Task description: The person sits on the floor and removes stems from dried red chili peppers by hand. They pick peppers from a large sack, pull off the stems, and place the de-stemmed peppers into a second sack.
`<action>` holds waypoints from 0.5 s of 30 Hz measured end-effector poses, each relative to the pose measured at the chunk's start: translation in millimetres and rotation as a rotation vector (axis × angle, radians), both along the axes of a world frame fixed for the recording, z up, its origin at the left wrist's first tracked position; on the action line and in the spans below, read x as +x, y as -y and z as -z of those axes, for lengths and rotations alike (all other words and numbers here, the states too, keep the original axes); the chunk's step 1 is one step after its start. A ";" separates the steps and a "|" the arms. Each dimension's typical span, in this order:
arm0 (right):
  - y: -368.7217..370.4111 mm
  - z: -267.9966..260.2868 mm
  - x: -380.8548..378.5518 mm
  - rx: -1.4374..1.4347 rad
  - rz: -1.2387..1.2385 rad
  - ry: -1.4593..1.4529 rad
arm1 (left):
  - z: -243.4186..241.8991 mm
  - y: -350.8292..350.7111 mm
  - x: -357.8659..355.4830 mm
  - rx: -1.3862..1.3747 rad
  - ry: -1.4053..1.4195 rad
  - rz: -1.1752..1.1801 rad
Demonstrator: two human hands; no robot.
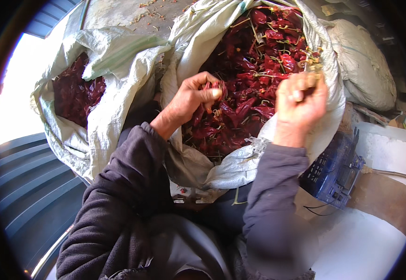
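Observation:
A large white woven sack (185,45) stands wide open before me, filled with dried red chili peppers (246,84) and pale stems. Over the left part of its mouth, my left hand (197,92) pinches a dried red pepper (216,86) between thumb and fingers. Near the right rim, my right hand (301,98) is blurred, its fingers curled, with a bunch of pale, yellowish stems (313,61) at its fingertips. A smaller open white sack (115,70) at the left holds more dark red chili peppers (77,92).
A full, pale sack (362,63) lies at the back right. A blue plastic crate (332,171) sits right of the large sack, with a wooden stick (392,173) beside it. Corrugated metal sheeting (38,196) is at the left. Scraps lie on the concrete floor (119,15) behind.

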State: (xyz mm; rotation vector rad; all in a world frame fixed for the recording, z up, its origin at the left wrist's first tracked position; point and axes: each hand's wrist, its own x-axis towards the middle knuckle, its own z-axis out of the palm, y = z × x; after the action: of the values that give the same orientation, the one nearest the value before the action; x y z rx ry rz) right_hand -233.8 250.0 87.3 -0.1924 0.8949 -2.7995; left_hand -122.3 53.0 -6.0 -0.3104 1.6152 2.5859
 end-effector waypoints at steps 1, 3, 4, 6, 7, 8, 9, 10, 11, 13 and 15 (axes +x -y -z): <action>-5.3 0.5 -6.2 0.135 -0.063 -0.119 | -0.4 3.5 7.0 -0.022 0.013 0.009; 8.5 22.1 4.1 0.168 -0.371 -0.018 | 10.5 6.3 12.9 0.041 0.036 -0.052; 19.3 36.0 12.9 0.543 -0.388 -0.529 | 9.1 5.9 11.3 0.057 0.040 -0.061; 40.4 38.0 41.2 1.244 -0.744 -0.907 | 15.2 3.3 6.7 0.093 0.002 -0.219; 44.8 33.8 53.5 1.309 -0.879 -0.915 | 13.0 9.8 8.6 0.137 0.005 -0.143; 41.1 23.2 49.9 1.062 -0.816 -0.698 | 11.3 9.7 4.7 0.116 0.032 -0.189; 29.9 11.8 43.2 0.823 -0.736 -0.472 | 7.3 7.0 0.6 0.103 0.066 -0.223; 13.2 10.1 21.4 0.336 -0.655 -0.235 | 17.5 13.7 1.8 0.026 0.047 -0.153; 1.8 14.0 -3.7 -0.151 -0.552 0.006 | 10.5 14.5 5.1 0.002 0.058 -0.138; 2.8 15.5 -25.1 0.403 -0.221 -0.276 | 14.5 14.8 1.6 -0.037 0.055 -0.155; 27.7 42.7 6.1 1.148 -0.193 -0.116 | 15.2 12.8 0.3 -0.003 0.063 -0.160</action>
State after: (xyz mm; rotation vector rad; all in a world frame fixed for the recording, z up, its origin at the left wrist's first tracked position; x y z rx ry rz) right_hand -227.7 222.4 44.6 -0.2266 2.1512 -1.7242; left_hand -122.0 40.3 -21.2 -0.5368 1.6363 2.6584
